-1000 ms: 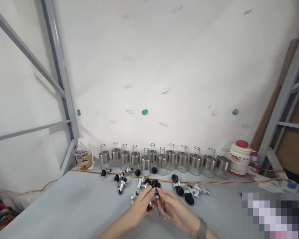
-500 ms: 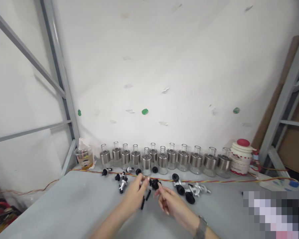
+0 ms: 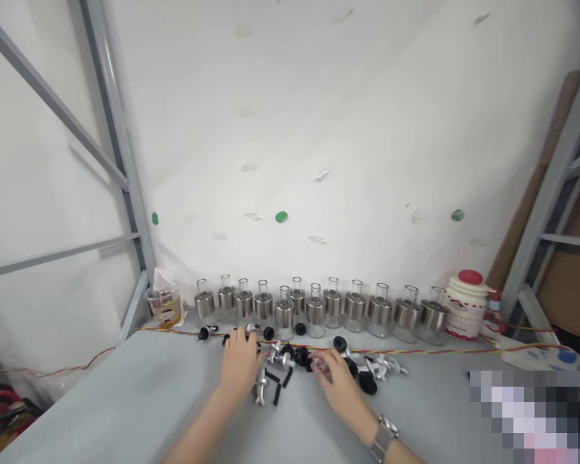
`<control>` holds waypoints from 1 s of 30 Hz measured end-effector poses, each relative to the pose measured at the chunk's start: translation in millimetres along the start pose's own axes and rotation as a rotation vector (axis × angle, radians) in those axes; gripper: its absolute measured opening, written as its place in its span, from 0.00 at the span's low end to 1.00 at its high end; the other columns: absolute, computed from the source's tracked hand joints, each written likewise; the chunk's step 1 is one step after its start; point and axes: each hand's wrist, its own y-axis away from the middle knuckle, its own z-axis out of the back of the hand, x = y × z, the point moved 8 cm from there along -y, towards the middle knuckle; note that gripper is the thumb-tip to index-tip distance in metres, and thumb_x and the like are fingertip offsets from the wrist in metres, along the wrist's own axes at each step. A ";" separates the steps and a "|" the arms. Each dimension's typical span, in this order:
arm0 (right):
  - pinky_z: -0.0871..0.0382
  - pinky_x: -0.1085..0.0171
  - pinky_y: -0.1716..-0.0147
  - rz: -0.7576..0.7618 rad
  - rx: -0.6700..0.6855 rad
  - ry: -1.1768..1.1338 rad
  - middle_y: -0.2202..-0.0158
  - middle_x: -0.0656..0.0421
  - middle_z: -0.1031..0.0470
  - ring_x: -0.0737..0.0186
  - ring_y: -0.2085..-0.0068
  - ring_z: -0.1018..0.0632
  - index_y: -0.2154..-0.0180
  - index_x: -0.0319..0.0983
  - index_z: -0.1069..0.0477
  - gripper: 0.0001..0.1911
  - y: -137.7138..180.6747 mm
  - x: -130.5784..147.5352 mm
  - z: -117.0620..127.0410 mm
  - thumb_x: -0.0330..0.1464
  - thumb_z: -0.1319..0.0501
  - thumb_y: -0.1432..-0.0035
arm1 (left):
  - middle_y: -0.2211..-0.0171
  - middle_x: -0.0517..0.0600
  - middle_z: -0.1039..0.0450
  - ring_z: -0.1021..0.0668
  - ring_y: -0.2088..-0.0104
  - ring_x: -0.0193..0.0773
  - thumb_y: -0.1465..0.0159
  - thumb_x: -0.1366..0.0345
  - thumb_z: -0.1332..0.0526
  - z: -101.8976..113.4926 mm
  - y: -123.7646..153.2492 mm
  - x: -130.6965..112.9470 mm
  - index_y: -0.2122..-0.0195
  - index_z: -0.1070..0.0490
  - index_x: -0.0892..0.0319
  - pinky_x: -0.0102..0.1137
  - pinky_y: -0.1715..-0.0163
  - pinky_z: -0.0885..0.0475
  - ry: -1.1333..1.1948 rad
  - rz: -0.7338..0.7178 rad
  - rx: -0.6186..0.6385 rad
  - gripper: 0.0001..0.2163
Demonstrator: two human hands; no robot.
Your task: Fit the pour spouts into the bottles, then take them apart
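Small black and silver pourer caps [image 3: 290,361] lie scattered on the grey table [image 3: 140,406]. My left hand [image 3: 239,364] reaches forward over the left part of the heap, fingers curled down onto a cap; what it grips is hidden. My right hand [image 3: 336,380] lies low over the caps to the right, fingertips pinched on a small black and silver cap [image 3: 314,364]. A row of several glass bottles with steel collars [image 3: 314,312] stands along the wall behind the caps.
A plastic cup of amber liquid [image 3: 163,306] stands at the left end of the row. A white jar with a red lid [image 3: 466,312] stands at the right end. A red-yellow cable [image 3: 415,352] runs along the table. Grey shelf frames flank both sides.
Both hands have parted and moved forward from the near middle of the table. The left went to the left caps, the right to the caps on the right.
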 end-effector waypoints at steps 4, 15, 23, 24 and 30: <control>0.48 0.57 0.47 0.191 0.101 0.253 0.48 0.59 0.37 0.56 0.47 0.38 0.48 0.48 0.40 0.24 5.6 17.7 -10.5 0.29 0.47 0.48 | 0.63 0.52 0.35 0.32 0.59 0.41 0.41 0.62 0.45 0.1 3.1 -17.3 0.63 0.32 0.58 0.33 0.58 0.38 0.249 -0.069 0.038 0.09; 0.37 0.58 0.60 0.201 0.000 0.261 0.65 0.56 0.30 0.55 0.60 0.30 0.64 0.40 0.34 0.11 3.2 23.0 -8.3 0.23 0.46 0.51 | 0.59 0.53 0.30 0.31 0.56 0.45 0.44 0.68 0.45 -30.2 15.4 -48.8 0.52 0.35 0.54 0.36 0.56 0.40 0.345 -0.107 0.177 0.17; 0.37 0.56 0.56 0.232 -0.028 0.148 0.63 0.56 0.29 0.55 0.58 0.30 0.60 0.44 0.30 0.14 -2.2 20.3 2.1 0.26 0.45 0.48 | 0.70 0.48 0.27 0.26 0.66 0.38 0.45 0.70 0.46 -23.5 8.6 -34.1 0.61 0.33 0.57 0.30 0.65 0.35 0.920 0.062 0.142 0.10; 0.38 0.56 0.55 0.218 -0.043 0.105 0.61 0.56 0.29 0.55 0.57 0.30 0.58 0.43 0.31 0.13 -2.4 22.6 6.6 0.28 0.46 0.46 | 0.71 0.48 0.27 0.25 0.67 0.38 0.45 0.68 0.45 -23.7 8.1 -34.6 0.61 0.34 0.58 0.30 0.66 0.34 1.070 0.096 0.163 0.10; 0.38 0.58 0.52 0.192 -0.052 -0.125 0.54 0.55 0.31 0.58 0.52 0.32 0.54 0.42 0.37 0.13 8.3 37.0 12.5 0.35 0.50 0.41 | 0.75 0.51 0.25 0.23 0.73 0.41 0.55 0.58 0.33 -39.0 16.6 -52.2 0.62 0.33 0.63 0.34 0.70 0.29 1.678 0.326 0.414 0.21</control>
